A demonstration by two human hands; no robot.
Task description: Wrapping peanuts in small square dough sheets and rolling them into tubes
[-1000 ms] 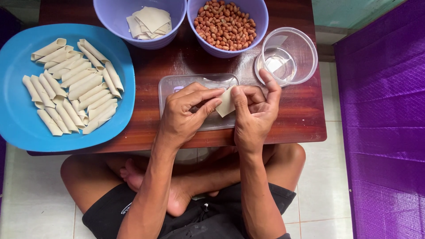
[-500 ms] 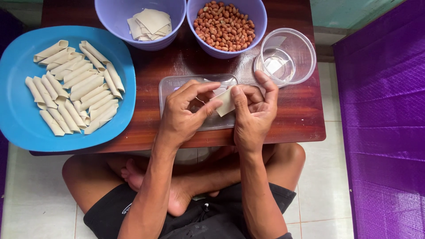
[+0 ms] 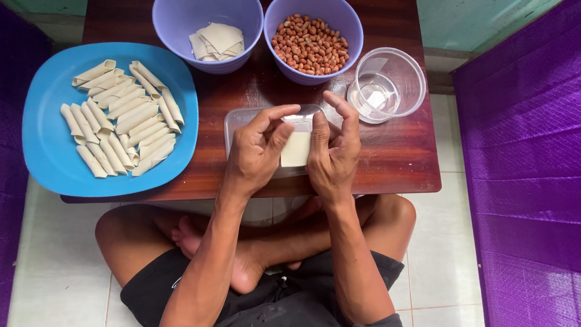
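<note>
Pale floor tiles and purple cloth surround a low dark wooden table (image 3: 393, 157) at which a person sits cross-legged. Over a clear plastic lid (image 3: 236, 124) near the table's front edge, the left hand (image 3: 257, 151) and right hand (image 3: 333, 154) pinch a pale square wrapper (image 3: 296, 148) between thumbs and fingertips, one hand on each side of it. Left of the lid, a blue plate (image 3: 42, 151) carries many rolled wrappers (image 3: 118, 118). Behind the lid stand a purple bowl of flat wrappers (image 3: 209, 36) and a purple bowl of peanuts (image 3: 311, 42). A clear round container (image 3: 387, 85) sits to the lid's right.
</note>
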